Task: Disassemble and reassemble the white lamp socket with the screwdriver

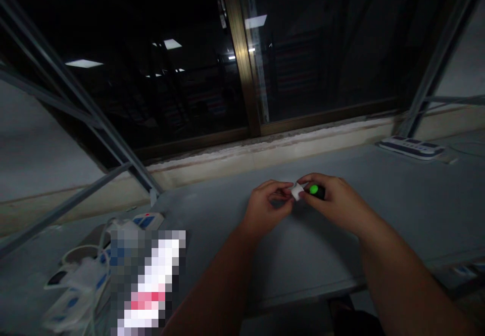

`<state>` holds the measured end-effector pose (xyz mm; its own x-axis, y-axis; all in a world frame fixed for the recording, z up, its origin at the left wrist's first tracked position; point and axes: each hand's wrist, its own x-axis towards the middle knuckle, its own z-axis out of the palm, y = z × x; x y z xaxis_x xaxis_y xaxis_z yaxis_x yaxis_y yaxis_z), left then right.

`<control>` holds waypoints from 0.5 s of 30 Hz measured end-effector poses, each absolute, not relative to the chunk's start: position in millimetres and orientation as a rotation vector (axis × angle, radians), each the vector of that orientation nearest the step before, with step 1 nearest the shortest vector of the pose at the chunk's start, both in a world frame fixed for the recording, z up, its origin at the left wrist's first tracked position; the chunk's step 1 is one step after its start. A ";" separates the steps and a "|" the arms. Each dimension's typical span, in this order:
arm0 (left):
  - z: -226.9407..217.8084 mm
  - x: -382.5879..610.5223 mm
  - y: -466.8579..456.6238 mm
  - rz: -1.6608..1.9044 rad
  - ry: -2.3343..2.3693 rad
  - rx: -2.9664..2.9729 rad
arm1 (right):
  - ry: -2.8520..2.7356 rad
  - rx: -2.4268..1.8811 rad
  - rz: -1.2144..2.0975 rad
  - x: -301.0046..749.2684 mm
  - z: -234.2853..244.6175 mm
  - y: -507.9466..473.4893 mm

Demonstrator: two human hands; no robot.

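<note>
Over the grey tabletop, my left hand [267, 207] and my right hand [335, 199] meet at a small white piece [297, 190]. The thumb and fingers of my left hand are closed on its left side. Fingertips of my right hand pinch it from the right. Within the curled fingers of my right hand also lies a small black object with a bright green round end [314, 189]; its exact kind is unclear. The white piece is too small and dim to name, and fingers partly cover it.
The grey tabletop [212, 225] runs along a dark window. At left lie white power strips [149, 220] with cables and plastic wrapping, beside a pixelated patch. Another power strip [411, 147] sits at back right. Metal posts [113, 144] frame both sides.
</note>
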<state>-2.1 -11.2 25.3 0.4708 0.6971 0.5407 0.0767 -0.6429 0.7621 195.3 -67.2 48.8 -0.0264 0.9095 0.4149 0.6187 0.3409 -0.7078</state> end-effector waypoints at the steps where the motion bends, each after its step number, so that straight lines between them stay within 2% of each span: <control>1: 25.2 -1.8 -11.7 1.173 0.662 2.025 | -1.734 -1.369 0.414 195.4 48.3 -66.7; 15: 20.4 0.5 -8.3 1.177 0.781 2.006 | -1.712 -1.376 0.433 190.8 51.2 -70.9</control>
<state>0.5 -8.3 20.4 0.4123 0.7659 0.4933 0.1565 -0.5930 0.7898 190.8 -70.9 51.2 -0.0079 0.9131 0.4076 0.6094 0.3275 -0.7220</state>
